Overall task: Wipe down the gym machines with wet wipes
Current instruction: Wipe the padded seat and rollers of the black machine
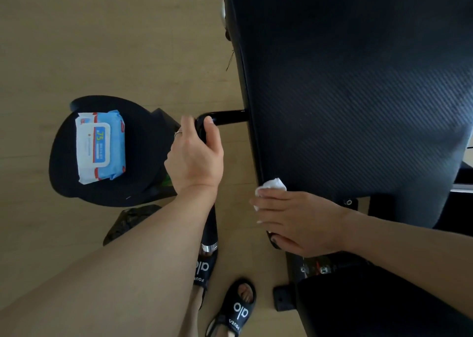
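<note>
A large black textured pad (358, 85) of the gym machine fills the upper right. My right hand (299, 221) holds a crumpled white wet wipe (271, 186) against the pad's lower left edge, fingers wrapped over that edge. My left hand (195, 154) grips the black handle bar (227, 117) that sticks out from the pad's left side and bends down toward me. A blue and white pack of wet wipes (99, 147) lies on a round black seat (143, 157) to the left.
The floor (76, 42) is light wood. My feet in black slides (240, 308) stand at the bottom centre. Black machine frame parts with bolts (320, 270) sit below the pad at the lower right. A dark patterned piece (130, 221) lies under the seat.
</note>
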The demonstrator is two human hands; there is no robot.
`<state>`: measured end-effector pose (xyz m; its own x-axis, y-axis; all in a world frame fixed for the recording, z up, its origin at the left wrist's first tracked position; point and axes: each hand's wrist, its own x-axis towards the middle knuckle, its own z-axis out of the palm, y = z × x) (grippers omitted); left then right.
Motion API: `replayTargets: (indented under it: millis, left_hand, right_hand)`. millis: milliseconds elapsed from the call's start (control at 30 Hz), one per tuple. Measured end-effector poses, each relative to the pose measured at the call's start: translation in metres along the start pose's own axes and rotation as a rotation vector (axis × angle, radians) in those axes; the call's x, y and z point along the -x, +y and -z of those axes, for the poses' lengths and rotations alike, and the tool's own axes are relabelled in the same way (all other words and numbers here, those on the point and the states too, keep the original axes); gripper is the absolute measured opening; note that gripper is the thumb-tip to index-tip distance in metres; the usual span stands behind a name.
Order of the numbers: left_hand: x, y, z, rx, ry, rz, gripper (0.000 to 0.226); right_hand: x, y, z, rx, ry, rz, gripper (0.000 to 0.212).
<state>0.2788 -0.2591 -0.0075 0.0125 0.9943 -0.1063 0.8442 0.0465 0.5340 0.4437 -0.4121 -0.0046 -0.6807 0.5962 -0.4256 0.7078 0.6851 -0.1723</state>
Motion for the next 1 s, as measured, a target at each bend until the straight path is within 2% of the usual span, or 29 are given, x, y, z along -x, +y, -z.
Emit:
replayTargets:
  millis: [133,200,300,367,467,533,600,733,800,933,1000]
  left_hand:
    - [0.000,-0.001,0.000,-0.005,0.005,-0.011,0.039]
    - [0.001,-0.001,0.000,0.006,0.008,-0.022,0.038]
    - [0.000,0.000,-0.001,0.005,0.010,-0.003,0.036]
    - [0.001,0.001,-0.001,0.007,0.012,0.015,0.035]
    - [0.002,0.001,-0.002,0.004,0.025,0.009,0.035]
    - [0.001,0.001,-0.002,-0.003,0.025,0.014,0.035]
    - [0.001,0.001,-0.002,-0.007,0.029,0.015,0.035]
    - [0.002,0.001,-0.002,-0.004,0.043,-0.019,0.035]
    - [0.001,0.000,-0.003,0.000,0.046,-0.023,0.036]
    - [0.000,0.000,-0.003,0.045,-0.006,0.018,0.033]
    - [-0.001,0.000,-0.003,0.066,-0.032,0.034,0.030]
  right_hand:
    - [-0.004,0.024,0.010,0.051,0.004,0.072,0.053]
    - [-0.010,0.051,0.025,0.097,0.072,-0.020,0.054]
    - [-0.018,0.086,0.044,0.122,0.286,-0.323,0.058]
    - [-0.024,0.091,0.047,0.000,0.470,-0.594,0.058]
    - [-0.051,0.069,0.046,-0.210,0.718,-0.908,0.057]
    - [-0.074,0.048,0.045,-0.305,0.809,-1.058,0.058]
    - [-0.086,0.033,0.041,-0.312,0.817,-1.079,0.060]
    - [-0.064,0.042,0.027,-0.195,0.726,-0.893,0.059]
    - [-0.058,0.058,0.032,-0.219,0.742,-0.990,0.060]
    - [-0.080,0.104,0.073,-0.365,0.896,-1.405,0.062]
    - [-0.102,0.111,0.092,-0.384,0.901,-1.377,0.063]
